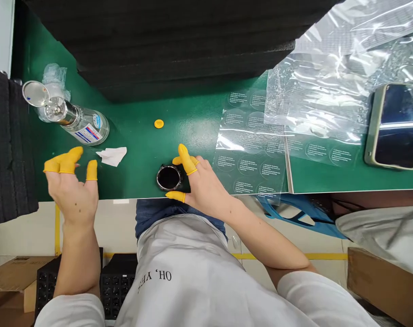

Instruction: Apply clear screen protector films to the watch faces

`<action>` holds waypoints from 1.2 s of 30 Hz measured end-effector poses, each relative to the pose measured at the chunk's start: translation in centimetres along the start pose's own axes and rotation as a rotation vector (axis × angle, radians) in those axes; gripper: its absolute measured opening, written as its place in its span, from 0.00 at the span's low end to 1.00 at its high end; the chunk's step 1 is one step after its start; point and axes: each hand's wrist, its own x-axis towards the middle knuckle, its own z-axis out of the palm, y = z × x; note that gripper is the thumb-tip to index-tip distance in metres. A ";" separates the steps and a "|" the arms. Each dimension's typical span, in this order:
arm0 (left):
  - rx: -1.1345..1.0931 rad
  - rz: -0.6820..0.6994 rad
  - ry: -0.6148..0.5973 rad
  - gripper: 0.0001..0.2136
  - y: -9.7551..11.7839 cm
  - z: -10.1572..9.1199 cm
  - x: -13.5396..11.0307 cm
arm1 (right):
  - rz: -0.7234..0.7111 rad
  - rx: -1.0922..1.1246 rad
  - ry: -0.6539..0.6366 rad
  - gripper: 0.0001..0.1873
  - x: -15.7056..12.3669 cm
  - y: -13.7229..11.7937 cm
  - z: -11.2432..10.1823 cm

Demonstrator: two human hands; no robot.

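Observation:
A round black watch body with a shiny metal rim (169,177) lies near the front edge of the green table (141,136). My right hand (199,186), with yellow finger cots, is closed around the watch's right side, thumb in front and fingers behind it. My left hand (72,186) hovers at the table's left front edge, fingers spread, holding nothing; its fingertips wear yellow cots too. A crumpled white wipe (113,155) lies just right of the left hand.
A clear bottle with a metal top (79,122) lies at the left, a loose yellow finger cot (159,123) mid-table. Clear sticker sheets (252,145) and plastic bags (329,81) lie right, with a phone (397,125). Black foam trays (165,41) stack behind and at the left.

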 end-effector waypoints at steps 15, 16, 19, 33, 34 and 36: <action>-0.259 0.561 -0.066 0.04 8.5 1.9 -4.2 | 0.081 0.058 -0.076 0.47 0.0 0.1 0.1; -0.252 0.548 -0.059 0.05 8.6 2.1 -4.0 | 0.082 0.055 -0.075 0.46 0.0 0.1 0.1; -0.277 0.579 -0.095 0.05 9.0 3.0 -2.8 | 0.085 0.047 -0.062 0.47 -0.1 0.1 0.2; -0.313 0.868 -0.211 0.09 9.6 1.8 -2.8 | 0.142 0.056 -0.108 0.44 0.0 -0.1 0.2; -0.306 0.864 -0.202 0.08 9.3 1.7 -2.9 | 0.142 0.055 -0.112 0.43 0.0 -0.1 0.2; -0.284 0.850 -0.183 0.06 8.7 1.4 -3.3 | 0.135 0.053 -0.115 0.43 0.0 0.0 0.2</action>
